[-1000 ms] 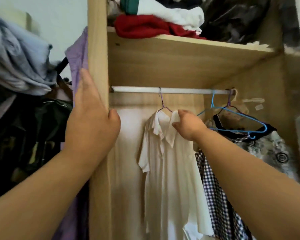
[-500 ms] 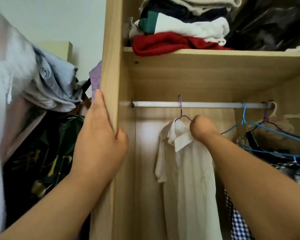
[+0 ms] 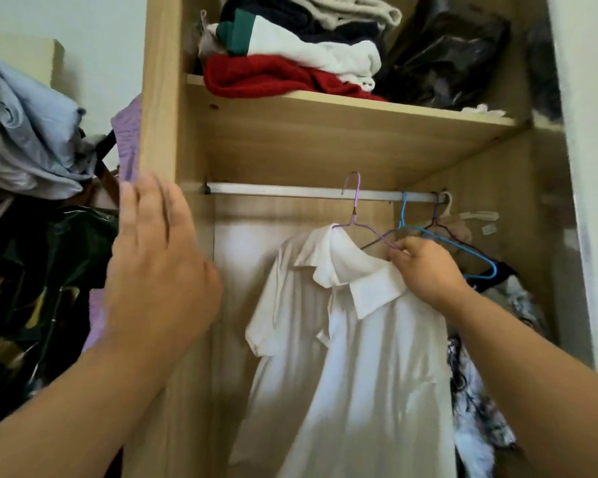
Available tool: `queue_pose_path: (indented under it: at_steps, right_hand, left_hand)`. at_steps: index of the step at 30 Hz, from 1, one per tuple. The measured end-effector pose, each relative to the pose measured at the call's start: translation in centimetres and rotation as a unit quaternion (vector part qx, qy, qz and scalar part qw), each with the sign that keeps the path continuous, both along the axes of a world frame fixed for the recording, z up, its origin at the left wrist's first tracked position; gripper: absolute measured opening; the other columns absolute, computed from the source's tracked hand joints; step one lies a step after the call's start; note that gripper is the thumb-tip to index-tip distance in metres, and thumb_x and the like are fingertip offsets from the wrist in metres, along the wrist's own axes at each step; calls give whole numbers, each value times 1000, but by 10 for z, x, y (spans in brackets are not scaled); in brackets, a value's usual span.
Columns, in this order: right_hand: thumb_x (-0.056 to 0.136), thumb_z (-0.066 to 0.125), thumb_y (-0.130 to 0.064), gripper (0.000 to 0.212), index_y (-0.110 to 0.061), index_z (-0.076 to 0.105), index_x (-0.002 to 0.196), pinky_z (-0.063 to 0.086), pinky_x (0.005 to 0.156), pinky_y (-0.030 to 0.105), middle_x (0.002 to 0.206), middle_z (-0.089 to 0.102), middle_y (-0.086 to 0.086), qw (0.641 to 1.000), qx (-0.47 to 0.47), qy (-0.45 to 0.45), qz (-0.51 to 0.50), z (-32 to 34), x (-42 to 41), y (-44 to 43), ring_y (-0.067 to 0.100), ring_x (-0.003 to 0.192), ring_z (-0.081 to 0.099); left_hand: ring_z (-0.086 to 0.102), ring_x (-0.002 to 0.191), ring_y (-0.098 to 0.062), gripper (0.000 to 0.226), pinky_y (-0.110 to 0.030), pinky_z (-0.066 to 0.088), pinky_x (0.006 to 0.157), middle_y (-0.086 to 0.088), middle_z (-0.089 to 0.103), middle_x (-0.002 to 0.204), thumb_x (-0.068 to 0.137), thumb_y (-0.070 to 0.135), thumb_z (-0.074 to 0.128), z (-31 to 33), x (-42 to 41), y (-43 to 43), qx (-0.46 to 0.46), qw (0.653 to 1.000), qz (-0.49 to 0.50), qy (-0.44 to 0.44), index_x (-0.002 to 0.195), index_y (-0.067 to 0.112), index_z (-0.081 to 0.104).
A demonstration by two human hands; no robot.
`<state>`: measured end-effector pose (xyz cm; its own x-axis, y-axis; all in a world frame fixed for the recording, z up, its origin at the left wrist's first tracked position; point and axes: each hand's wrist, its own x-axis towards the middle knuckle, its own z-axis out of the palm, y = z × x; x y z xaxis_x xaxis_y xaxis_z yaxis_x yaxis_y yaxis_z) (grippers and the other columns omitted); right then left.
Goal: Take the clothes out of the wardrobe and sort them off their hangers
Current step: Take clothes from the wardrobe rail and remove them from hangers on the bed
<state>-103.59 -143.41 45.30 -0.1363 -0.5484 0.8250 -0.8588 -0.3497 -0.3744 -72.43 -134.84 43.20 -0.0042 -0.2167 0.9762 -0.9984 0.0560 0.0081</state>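
Panels of the wardrobe (image 3: 159,98) frame the scene, with a shelf (image 3: 325,139) of folded clothes (image 3: 290,74) above and a rail (image 3: 273,190) under it. From that rail the white shirt (image 3: 366,357) hangs on a purple hanger (image 3: 357,205), just beside a blue hanger (image 3: 463,246) carrying something dark.

The left hand (image 3: 156,263) lies flat against the wardrobe's side panel, fingers straight, holding nothing. The right hand (image 3: 425,270) pinches the purple hanger's wire at the shirt's collar (fingers curled close round it). The hook sits tilted and high at the rail; I cannot tell whether it is clear of it.

Trouble would likely start at the wires. The purple one crosses the blue one near the fingers, so a pull outward could drag the neighbour along or off the rail. The shirt also sits lopsided, with one wire shoulder bare, and a jerk might slide it off. A hook only half lifted could snag.
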Motion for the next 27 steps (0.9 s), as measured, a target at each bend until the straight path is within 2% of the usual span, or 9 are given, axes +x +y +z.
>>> queue_pose_path:
  at_steps: [2,6,10,13,15,17,18,25,27]
  right_hand:
    - [93,51,-25,21,-12,65,84,39,68,34,87,66,10,1000,20,-2,-1,-34,-14,20,30,87,59]
    - [93,54,-24,24,-26,56,70,35,58,27,69,61,-1,997,73,5,7,-90,-30,74,16,67,55]
    - [91,58,-19,19,-27,65,74,39,52,22,66,64,1,990,136,-9,21,-134,-29,143,9,55,53]
    - [85,64,-11,24,-31,67,72,35,48,11,56,58,-19,989,146,-2,-34,-161,-19,200,-1,51,49]
    - [80,66,-6,33,-36,66,68,35,49,8,55,57,-23,983,163,-11,-84,-181,-9,239,-4,50,49]
    - [78,67,-6,40,-43,64,64,39,54,8,63,62,-24,972,186,-31,-142,-202,7,276,-4,57,54]
    - [78,67,-7,41,-44,63,62,40,58,8,67,64,-24,965,196,-38,-168,-213,17,294,-4,60,56]
    - [77,73,-24,33,-42,56,55,36,53,6,58,56,-31,913,234,-102,-320,-284,151,384,-10,57,51]
    - [78,72,-26,28,-34,59,55,35,50,8,52,53,-25,889,240,-148,-360,-309,193,411,-4,52,48]
  left_hand:
    - [10,143,-40,77,-55,19,110,-26,15,154,78,26,53,-22,-19,0,17,998,-47,-38,145,0,26]
    - [-20,143,-16,76,-41,8,115,0,-11,159,87,44,48,-65,-66,-10,190,957,-188,-109,151,26,11]
    - [-4,146,-16,68,-48,15,114,4,-1,160,92,38,46,-105,-97,-30,310,895,-310,-84,150,30,11]
    - [15,144,-22,60,-48,22,113,-4,18,158,95,42,41,-139,-108,-44,401,837,-366,-67,148,23,22]
    - [42,128,-29,35,-47,35,103,-11,50,135,95,47,40,-163,-110,-50,456,797,-387,-81,119,23,52]
    - [57,98,-32,34,-39,45,84,-11,59,91,97,45,40,-188,-108,-46,479,748,-445,-114,74,20,44]
    - [57,87,-32,38,-35,44,73,-7,54,76,97,41,42,-201,-107,-40,479,722,-482,-128,67,20,37]
    - [47,57,-16,39,-27,28,51,5,44,56,97,33,48,-272,-70,42,422,573,-683,-163,61,21,35]
    - [49,60,-14,38,-27,29,52,5,49,60,96,36,48,-295,-51,59,440,524,-702,-199,63,21,37]
